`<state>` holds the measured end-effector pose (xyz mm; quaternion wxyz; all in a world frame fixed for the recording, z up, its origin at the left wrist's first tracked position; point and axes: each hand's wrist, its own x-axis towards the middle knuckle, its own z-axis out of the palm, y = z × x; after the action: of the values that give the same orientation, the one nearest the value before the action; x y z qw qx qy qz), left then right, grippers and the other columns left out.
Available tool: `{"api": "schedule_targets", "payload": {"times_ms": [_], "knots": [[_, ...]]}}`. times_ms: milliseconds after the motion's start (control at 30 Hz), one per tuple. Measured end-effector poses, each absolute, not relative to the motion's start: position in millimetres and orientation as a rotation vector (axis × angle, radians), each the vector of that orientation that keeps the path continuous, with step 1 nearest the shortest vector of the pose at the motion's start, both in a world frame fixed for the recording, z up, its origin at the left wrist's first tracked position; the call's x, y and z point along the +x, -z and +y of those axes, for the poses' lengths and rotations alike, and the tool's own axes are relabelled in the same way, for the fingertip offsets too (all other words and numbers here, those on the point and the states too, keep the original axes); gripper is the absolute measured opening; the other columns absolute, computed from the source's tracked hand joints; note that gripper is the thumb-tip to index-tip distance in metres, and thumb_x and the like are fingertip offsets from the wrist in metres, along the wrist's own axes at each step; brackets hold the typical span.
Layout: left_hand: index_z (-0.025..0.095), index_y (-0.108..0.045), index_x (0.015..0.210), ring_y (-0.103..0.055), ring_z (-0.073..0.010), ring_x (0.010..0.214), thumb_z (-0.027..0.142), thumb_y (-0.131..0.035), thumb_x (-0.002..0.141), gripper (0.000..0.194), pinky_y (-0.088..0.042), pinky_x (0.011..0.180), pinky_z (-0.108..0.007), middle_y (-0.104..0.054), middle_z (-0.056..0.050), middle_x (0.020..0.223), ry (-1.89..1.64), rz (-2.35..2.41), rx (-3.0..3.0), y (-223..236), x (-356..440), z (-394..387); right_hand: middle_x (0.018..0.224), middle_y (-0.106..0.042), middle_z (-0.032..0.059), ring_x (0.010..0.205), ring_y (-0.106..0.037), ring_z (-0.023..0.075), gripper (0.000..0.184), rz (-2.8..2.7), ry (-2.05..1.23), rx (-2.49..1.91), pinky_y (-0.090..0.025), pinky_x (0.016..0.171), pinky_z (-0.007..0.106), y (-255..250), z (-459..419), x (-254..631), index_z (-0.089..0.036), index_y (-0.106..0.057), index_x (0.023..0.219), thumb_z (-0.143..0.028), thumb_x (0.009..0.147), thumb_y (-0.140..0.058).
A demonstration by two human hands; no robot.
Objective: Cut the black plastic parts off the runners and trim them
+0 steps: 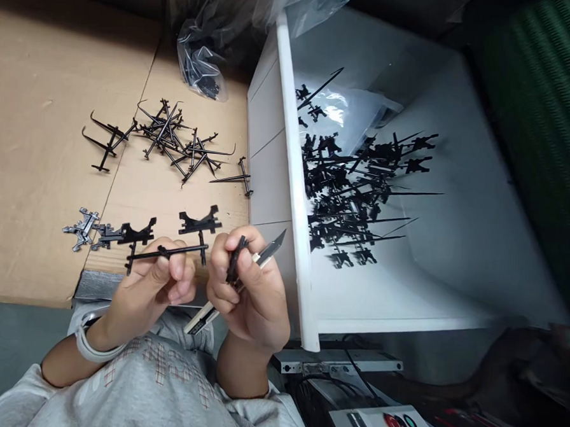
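My left hand [154, 283] is closed on a black plastic sprue [168, 252], a thin runner with small parts still on its ends, held level over the cardboard edge. My right hand [252, 294] grips a white-handled utility knife [243, 278] with its blade pointing up and right, and its fingers also pinch a small black plastic piece [235, 259]. The two hands are close together, a little apart, just left of the white bin's wall. A white band sits on my left wrist.
A white bin [295, 195] at right holds several trimmed black parts and a clear bag. Bare black runners [174, 137] lie scattered on the cardboard sheet [39, 162]. A plastic bag of parts [201, 69] lies behind. A control box with buttons [388, 426] sits lower right.
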<state>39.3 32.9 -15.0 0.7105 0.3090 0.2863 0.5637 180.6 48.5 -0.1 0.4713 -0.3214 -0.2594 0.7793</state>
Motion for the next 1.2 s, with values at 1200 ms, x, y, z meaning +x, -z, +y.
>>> {"api": "schedule_targets", "payload": {"times_ms": [1200], "knots": [[0.022,-0.029,0.061,-0.041,-0.0163,0.066,0.066,-0.062,0.100,0.067,-0.041,0.066,-0.033,-0.036,0.001,0.069,-1.114,0.767,0.652,-2,36,47,0.062,-0.057,-0.0113,0.034,-0.019,-0.0001,0.034,-0.462,-2.226,-0.525,-0.021,0.032,0.010,13,35,167,-0.027,-0.056,0.094,-0.045,0.095,-0.084]]}}
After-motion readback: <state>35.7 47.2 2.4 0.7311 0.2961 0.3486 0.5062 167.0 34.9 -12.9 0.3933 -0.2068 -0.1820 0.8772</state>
